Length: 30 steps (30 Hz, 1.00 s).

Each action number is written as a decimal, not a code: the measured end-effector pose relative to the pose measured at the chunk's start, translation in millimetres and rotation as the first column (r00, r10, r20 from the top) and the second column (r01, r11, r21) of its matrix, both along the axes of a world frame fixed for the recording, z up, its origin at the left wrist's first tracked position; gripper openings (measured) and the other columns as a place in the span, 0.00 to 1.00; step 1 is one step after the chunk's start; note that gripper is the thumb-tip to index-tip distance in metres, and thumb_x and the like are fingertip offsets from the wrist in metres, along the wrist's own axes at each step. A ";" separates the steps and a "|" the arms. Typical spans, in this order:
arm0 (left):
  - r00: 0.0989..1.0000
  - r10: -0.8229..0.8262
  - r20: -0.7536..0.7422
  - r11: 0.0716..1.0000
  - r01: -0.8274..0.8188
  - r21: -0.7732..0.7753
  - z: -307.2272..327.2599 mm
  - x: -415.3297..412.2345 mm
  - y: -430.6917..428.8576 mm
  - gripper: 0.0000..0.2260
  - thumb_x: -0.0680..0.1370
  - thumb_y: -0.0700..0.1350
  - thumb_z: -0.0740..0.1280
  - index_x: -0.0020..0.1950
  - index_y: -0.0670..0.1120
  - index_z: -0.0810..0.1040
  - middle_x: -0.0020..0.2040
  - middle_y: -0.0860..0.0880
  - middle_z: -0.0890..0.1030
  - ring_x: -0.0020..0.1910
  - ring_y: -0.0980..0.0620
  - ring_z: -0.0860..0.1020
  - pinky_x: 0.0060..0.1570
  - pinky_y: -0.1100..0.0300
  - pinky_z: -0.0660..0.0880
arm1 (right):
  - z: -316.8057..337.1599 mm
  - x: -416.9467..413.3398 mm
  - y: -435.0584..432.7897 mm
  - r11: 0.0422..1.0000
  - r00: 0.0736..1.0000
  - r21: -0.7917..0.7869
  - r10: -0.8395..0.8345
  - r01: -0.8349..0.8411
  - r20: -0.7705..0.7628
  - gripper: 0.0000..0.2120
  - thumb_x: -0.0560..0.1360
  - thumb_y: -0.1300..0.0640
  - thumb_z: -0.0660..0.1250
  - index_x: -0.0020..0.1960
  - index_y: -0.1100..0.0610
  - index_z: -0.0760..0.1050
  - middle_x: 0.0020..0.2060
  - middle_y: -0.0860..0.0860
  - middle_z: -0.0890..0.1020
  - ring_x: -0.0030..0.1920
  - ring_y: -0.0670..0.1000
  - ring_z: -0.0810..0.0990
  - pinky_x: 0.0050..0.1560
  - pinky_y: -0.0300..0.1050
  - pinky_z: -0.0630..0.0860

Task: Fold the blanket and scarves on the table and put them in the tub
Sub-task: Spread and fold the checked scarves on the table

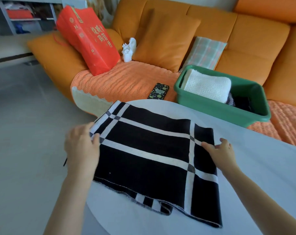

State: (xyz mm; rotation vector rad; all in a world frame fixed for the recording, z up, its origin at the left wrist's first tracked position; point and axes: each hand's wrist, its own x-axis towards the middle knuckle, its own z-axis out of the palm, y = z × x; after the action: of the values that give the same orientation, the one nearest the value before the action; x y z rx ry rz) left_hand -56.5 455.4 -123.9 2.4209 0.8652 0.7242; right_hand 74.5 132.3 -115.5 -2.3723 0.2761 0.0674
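A black scarf with white grid stripes (pixel 149 150) lies spread flat over the white round table (pixel 262 167). My left hand (pixel 81 146) grips its left edge, thumb on top of the cloth. My right hand (pixel 220 150) rests on the scarf's right part, fingers bent, touching the cloth near a white stripe. The green tub (pixel 211 106) stands on the sofa beyond the table's far right edge. It holds a folded white blanket (pixel 208 85) and dark striped cloth (pixel 240 102) beside it.
An orange sofa (pixel 245 39) runs behind the table, with a red paper bag (pixel 89 39), a white crumpled cloth (pixel 128 49), a plaid cushion (pixel 204 53) and a phone (pixel 158 91). Grey floor lies to the left.
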 end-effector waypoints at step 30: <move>0.648 -0.564 -0.512 0.740 0.672 0.037 -2.0 11.9 -174.7 0.28 0.78 0.61 0.45 0.77 0.53 0.48 0.78 0.50 0.46 0.76 0.49 0.42 0.72 0.48 0.40 | 28.0 -13.0 -131.6 0.945 0.992 -0.325 -0.018 -0.022 -0.121 0.15 0.75 0.47 0.66 0.55 0.57 0.73 0.44 0.55 0.80 0.35 0.56 0.81 0.41 0.46 0.74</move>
State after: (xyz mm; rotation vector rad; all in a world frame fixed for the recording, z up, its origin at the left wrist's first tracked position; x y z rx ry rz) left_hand -44.6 280.7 -125.9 2.8891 0.0238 -0.0577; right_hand 61.5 0.8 -87.5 -2.7031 0.3679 0.1822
